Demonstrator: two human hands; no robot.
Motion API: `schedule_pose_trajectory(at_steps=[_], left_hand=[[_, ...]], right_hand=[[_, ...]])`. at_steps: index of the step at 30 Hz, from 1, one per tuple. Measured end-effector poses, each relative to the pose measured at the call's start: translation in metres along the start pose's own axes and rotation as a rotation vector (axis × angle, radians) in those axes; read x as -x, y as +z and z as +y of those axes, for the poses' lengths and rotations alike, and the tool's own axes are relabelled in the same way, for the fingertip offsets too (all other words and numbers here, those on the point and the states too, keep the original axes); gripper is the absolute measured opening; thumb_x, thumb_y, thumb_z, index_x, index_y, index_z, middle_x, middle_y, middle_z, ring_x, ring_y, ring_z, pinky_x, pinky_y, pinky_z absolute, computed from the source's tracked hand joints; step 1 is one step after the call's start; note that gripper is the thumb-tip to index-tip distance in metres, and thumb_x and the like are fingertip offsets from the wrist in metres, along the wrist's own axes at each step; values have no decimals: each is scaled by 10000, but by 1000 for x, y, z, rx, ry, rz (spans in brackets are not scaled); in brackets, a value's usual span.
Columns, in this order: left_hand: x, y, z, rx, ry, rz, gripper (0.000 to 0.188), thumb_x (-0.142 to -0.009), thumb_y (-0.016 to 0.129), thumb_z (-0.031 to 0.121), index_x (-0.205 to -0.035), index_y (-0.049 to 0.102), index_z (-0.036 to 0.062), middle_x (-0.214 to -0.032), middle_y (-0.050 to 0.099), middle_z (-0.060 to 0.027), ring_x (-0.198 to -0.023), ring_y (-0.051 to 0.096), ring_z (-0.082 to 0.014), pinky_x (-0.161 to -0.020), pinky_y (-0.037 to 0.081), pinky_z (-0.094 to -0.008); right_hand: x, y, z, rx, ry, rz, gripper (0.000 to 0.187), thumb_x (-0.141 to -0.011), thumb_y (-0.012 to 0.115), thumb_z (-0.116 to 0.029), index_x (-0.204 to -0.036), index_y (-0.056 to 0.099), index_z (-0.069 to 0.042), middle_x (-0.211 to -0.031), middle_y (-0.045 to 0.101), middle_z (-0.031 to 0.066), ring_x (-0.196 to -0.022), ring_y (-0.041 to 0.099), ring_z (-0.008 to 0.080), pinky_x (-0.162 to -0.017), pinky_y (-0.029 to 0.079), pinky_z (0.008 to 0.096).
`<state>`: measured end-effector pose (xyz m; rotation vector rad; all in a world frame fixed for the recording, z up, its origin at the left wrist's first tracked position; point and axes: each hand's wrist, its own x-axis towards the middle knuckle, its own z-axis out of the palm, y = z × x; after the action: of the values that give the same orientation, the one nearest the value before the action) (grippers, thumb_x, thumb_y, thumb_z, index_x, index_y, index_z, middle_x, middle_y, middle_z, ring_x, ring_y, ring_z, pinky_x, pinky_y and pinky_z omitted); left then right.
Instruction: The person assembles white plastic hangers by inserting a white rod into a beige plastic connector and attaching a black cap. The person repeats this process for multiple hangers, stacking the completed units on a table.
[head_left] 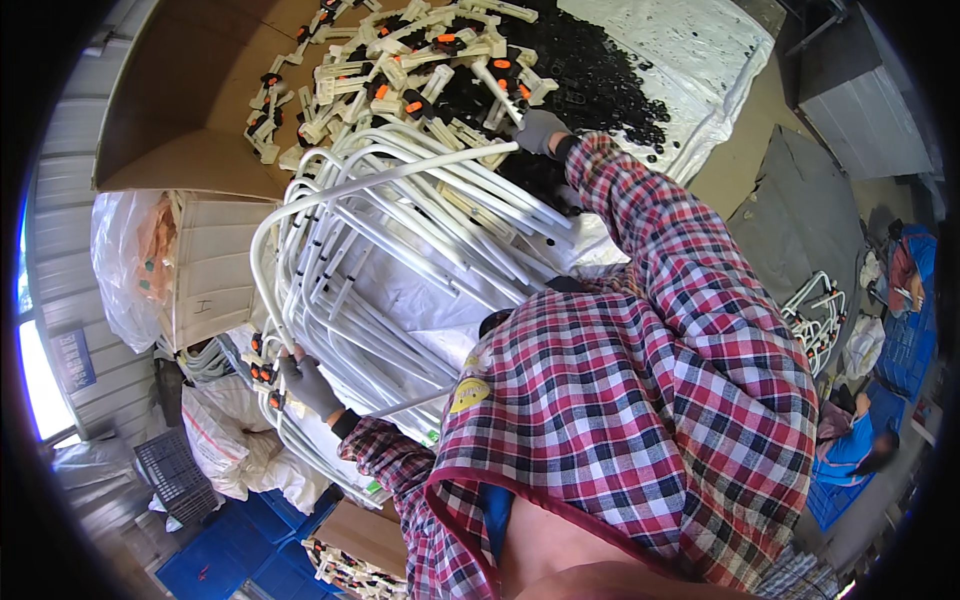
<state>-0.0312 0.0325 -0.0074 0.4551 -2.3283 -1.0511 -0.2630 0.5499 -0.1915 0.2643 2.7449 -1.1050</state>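
Corrugated wall panels (95, 130) line the left of a crowded workshop, where an open cardboard box (190, 100) stands beside a heap of cream plastic clips (400, 85) with black and orange parts. Loose black pieces (600, 90) are spread over white sheeting (705, 75), perhaps to leave them easy to pick up.

Nearer the person, many white bent tubes (400, 240) lie nested, their curves mostly facing left; the shared direction probably keeps the stack compact. 1 bent tube (262, 240) lies across the top, its far end just beside the right hand and its near end at the left hand.

Of the 2 gloved hands, the left hand (310, 387) is closed around that near end, seemingly to steady the tube from its side. The right hand (540, 132) is curled at the lower tip of a cream clip (497, 92); the glove hides whether it grips the clip. With the arms set wide apart, both ends of the tube are within reach.
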Motion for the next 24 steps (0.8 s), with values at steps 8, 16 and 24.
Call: schedule_pose_trajectory(at_steps=[8,16,24], left_hand=[[-16,13,17,-39,162,-76,266,-994,610,203,-1156,620,-8,-721,492,31,-633,435,-56,-582,361,-216],[-8,18,38,-53,197,-112,298,-995,607,212,-1202,622,-3,-734,515,26,-639,455,-59,-593,372,-215],[-6,9,37,30,201,-229,331,-1006,544,159,-1299,568,7,-715,517,26,-615,424,-57,-579,354,-212]], right_hand=[[87,0,42,150,163,212,614,-850,591,-580,-1163,591,-52,-994,710,135,-958,676,337,-816,511,435],[131,31,72,-575,57,342,561,-840,693,-475,-1180,628,-34,-991,698,167,-900,679,301,-772,519,393],[143,28,61,-1252,-152,88,504,-854,729,-311,-1247,578,-33,-979,649,42,-873,593,143,-794,481,301]])
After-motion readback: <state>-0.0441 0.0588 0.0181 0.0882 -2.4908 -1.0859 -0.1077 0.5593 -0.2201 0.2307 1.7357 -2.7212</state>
